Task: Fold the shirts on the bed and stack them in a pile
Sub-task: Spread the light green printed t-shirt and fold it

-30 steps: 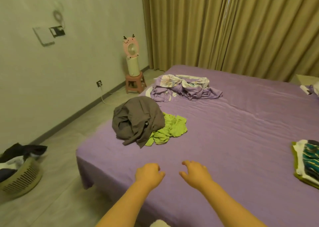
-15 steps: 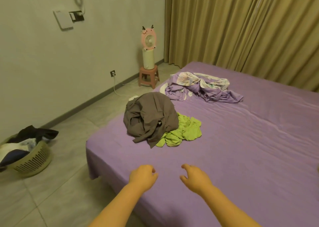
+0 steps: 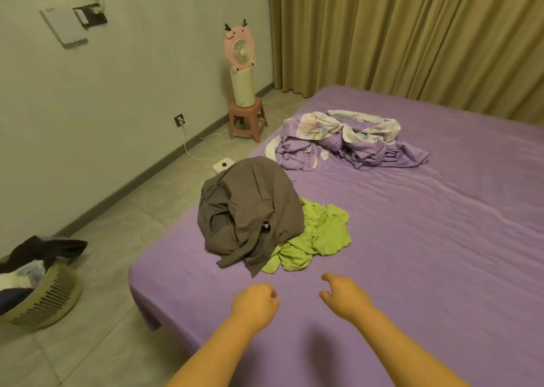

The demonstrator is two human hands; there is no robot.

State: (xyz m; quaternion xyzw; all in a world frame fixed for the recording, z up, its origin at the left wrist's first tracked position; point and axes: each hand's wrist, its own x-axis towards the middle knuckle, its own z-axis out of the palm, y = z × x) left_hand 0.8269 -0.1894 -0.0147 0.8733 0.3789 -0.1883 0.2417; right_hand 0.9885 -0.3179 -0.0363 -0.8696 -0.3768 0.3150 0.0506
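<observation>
Hands, two, both bare, held out over the near part of the bed [image 3: 412, 254], gripping nothing. Left hand [image 3: 254, 304]: fingers loosely curled under, thumb tip showing at the right side, empty. Right hand [image 3: 346, 294]: fingers loosely hooked, thumb apart from them, empty. Neither touching cloth; whether resting on the sheet or just above it, cannot tell.

Shirts, two seen, unfolded, heaped beyond the hands near the bed's left edge. Brown shirt [image 3: 250, 213]: one, bunched into a mound, partly lying over the second. Green shirt [image 3: 318, 236]: one, crumpled, spilling out at the right and near side of the brown one, touching it.

Bedding bundle [image 3: 344, 142]: one, purple with a pale printed piece, rumpled, further up the bed, apart from the shirts.

Floor, left of bed: laundry basket [image 3: 44, 301], one, with dark and pale clothes hanging over its rim; pink stool [image 3: 247, 120], one, by the wall; fan [image 3: 240, 65], one, pink head on a pale column, standing on the stool; white flat box [image 3: 223, 166], one, with a cord to the wall socket [image 3: 179, 120].

Curtain [image 3: 412, 33]: tan, drawn, behind the bed.

Against half a second earlier: both hands nearer the shirt heap, fingers curled as before; shirts, bundle, basket and fan unmoved on bed and floor; view turned slightly left.
</observation>
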